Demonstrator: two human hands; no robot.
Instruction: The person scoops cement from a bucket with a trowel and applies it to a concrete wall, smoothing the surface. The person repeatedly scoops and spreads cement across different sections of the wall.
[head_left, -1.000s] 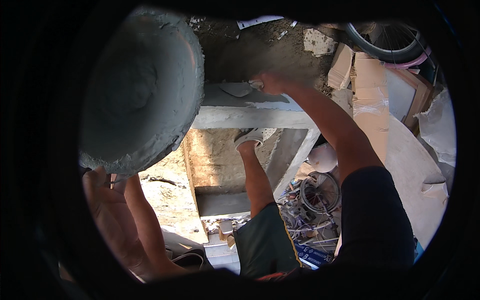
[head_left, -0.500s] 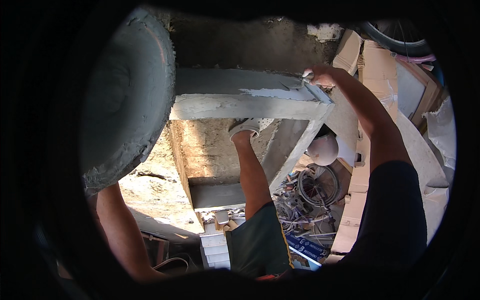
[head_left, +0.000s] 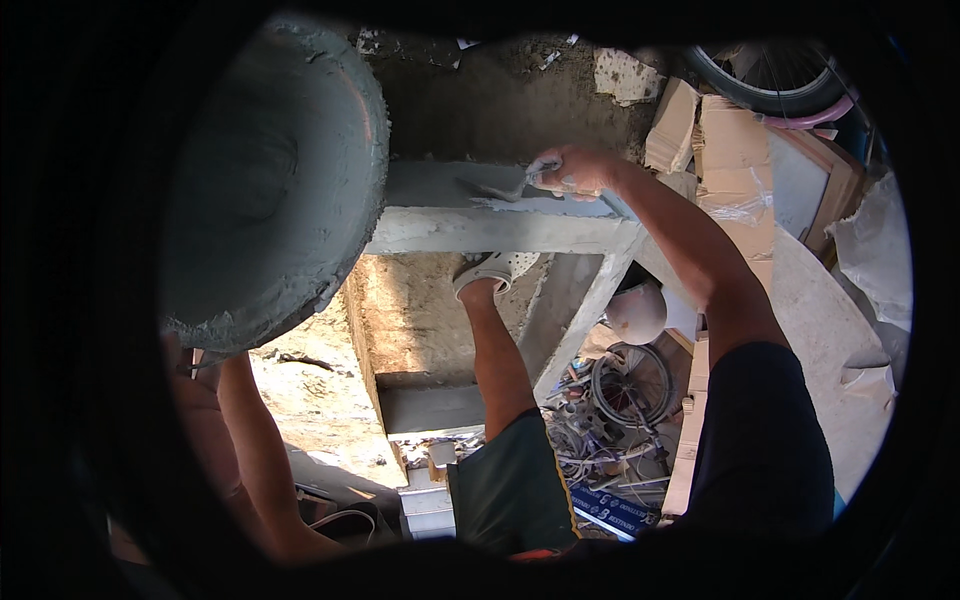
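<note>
My right hand is closed around a small trowel, its blade against wet grey mortar on the top of a concrete wall. A smooth, lighter streak of mortar lies beside the blade. A large round basin, coated in grey mortar, fills the left of the view, tilted on its side. My left forearm runs up to the basin's lower edge, where the basin hides my left hand.
My foot in a pale clog stands inside the concrete frame, near the wall. Cardboard, a bicycle wheel and a pale helmet-like round object are at the right. Bicycle parts lie lower down.
My right hand and the trowel have moved left along the wall top. The basin appears farther right in the view, which has shifted slightly.
</note>
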